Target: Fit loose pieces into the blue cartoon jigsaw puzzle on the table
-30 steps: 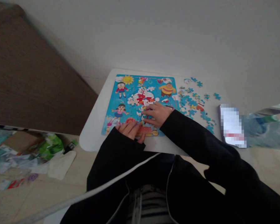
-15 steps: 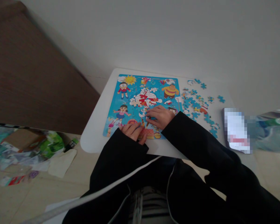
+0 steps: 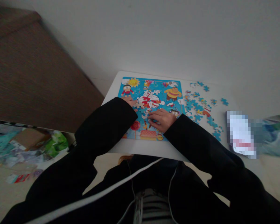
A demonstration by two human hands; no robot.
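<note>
A blue cartoon jigsaw board (image 3: 164, 85) lies on a small white table (image 3: 151, 148), partly filled in. My right hand (image 3: 162, 119) rests on the board's lower middle with its fingers stretched flat to the left over the pieces there. My left hand (image 3: 131, 102) reaches across the board's left part, and its fingers point toward the white figure in the middle. The black sleeve hides most of that hand, and I see nothing held in it. Several loose blue pieces (image 3: 200, 105) lie scattered on the table to the right of the board.
A phone (image 3: 241, 137) lies at the table's right end, beside a crumpled plastic bag (image 3: 273, 137). A brown upholstered piece of furniture (image 3: 37, 77) stands to the left. Wrappers and boxes (image 3: 25, 146) litter the floor below it. A white wall rises behind the table.
My left hand has left the board's near edge and moved up and across to its left middle. The right hand has stayed on the lower middle. The view has shifted a little.
</note>
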